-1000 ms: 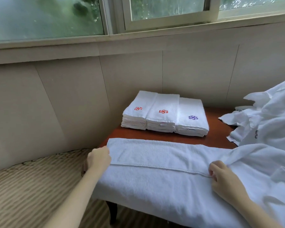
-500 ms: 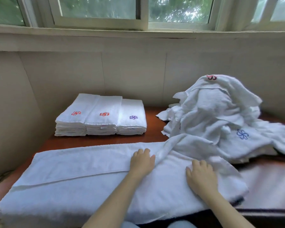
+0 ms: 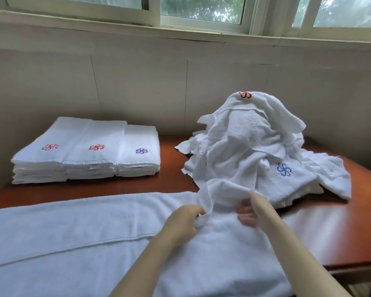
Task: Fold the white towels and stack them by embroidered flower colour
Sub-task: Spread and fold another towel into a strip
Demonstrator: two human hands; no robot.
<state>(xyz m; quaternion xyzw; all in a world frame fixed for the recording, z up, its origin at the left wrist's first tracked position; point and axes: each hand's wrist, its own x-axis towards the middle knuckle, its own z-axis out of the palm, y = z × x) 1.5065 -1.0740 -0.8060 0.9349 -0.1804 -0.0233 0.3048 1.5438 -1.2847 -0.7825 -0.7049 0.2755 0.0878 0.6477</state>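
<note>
Both flat on the long towel (image 3: pixel 73 232) a moment ago, the left hand (image 3: pixel 183 221) now pinches a fold and the right hand (image 3: pixel 252 211) grips its lifted end.

Two slender forearms, bare from the wrist down to the frame's edge, are all that shows of the person in this head-camera view: the left forearm (image 3: pixel 154 264) at 6 o'clock, the right forearm (image 3: pixel 293 249) at 5 o'clock. The left hand (image 3: pixel 183 219) and the right hand (image 3: pixel 252 211) are likewise uncovered. Motion blur smears the right hand's fingers (image 3: pixel 244 214).
</note>
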